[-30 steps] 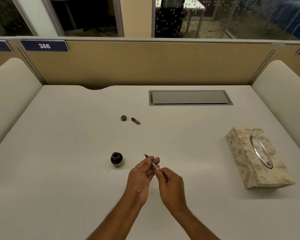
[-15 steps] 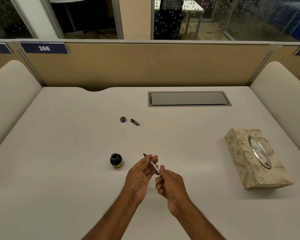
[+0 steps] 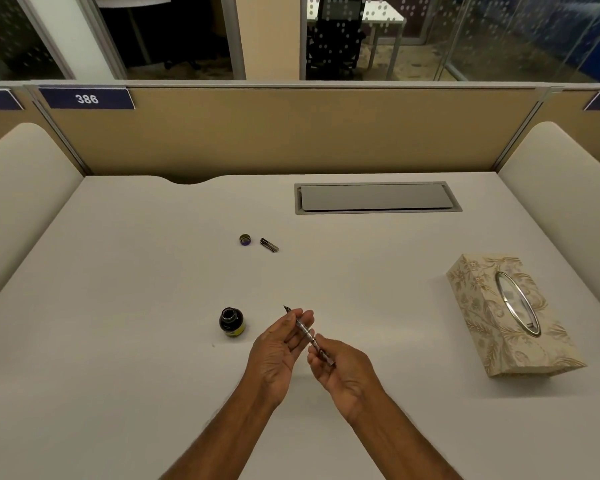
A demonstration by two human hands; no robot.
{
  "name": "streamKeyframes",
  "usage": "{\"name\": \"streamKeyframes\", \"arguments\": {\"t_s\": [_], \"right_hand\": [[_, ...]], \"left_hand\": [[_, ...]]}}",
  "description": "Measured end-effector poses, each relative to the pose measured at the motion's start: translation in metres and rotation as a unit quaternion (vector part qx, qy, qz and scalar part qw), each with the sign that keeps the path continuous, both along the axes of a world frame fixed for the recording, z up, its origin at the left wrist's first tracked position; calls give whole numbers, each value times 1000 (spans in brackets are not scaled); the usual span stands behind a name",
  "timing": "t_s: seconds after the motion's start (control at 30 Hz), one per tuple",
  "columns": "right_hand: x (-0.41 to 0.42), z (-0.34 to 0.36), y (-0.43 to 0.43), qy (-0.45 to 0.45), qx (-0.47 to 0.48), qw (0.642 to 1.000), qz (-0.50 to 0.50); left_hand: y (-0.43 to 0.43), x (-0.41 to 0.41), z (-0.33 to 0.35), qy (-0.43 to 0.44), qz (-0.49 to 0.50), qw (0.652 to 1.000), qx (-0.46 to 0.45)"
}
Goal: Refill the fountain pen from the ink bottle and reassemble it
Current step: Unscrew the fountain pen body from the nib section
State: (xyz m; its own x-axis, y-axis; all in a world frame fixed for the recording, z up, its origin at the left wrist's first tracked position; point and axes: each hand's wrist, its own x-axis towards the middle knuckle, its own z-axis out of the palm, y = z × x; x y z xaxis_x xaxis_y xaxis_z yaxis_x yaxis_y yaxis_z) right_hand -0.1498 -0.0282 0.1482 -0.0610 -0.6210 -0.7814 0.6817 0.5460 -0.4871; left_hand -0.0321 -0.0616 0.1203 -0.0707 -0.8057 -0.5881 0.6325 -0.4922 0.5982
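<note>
Both hands are raised just above the white desk (image 3: 118, 341) and share one item, the fountain pen (image 3: 309, 334), which lies slanted between them with its nib pointing up and away toward the far left. The left hand (image 3: 278, 351) has its fingertips closed on the pen's front section just behind the nib; the right hand (image 3: 343, 372) has thumb and fingers closed on the rear end. The ink bottle (image 3: 231, 322) stands upright and uncapped on the desk, just to the left of the left hand and not touching it. Farther from the person than the ink bottle, and well apart from it, lie the bottle cap (image 3: 245, 240) and, just to the right of that cap, a short dark pen part (image 3: 269, 245) on its side; its kind cannot be told. A patterned tissue box (image 3: 510, 317) rests well to the right of the ink bottle. A grey cable hatch (image 3: 376, 198) is set into the desk beyond all of these.
</note>
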Motion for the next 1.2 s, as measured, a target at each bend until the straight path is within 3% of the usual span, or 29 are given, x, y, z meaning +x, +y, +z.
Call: {"name": "streamKeyframes", "arguments": {"t_s": [0.17, 0.4, 0.83, 1.07, 1.2], "right_hand": [[0, 0, -2, -18, -17, 1000, -9], [-1, -4, -2, 95, -59, 994, -14], [-10, -2, -2, -7, -33, 999, -34], [-21, 5, -2, -41, -19, 996, 75], [-24, 7, -2, -65, -1, 995, 81]], "left_hand": [[0, 1, 1, -10, -9, 1000, -4], [-2, -2, 1, -10, -5, 1000, -5], [-4, -5, 5, -14, -8, 1000, -5], [-8, -3, 4, -29, -32, 999, -5], [-9, -5, 6, -25, -44, 999, -4]]}}
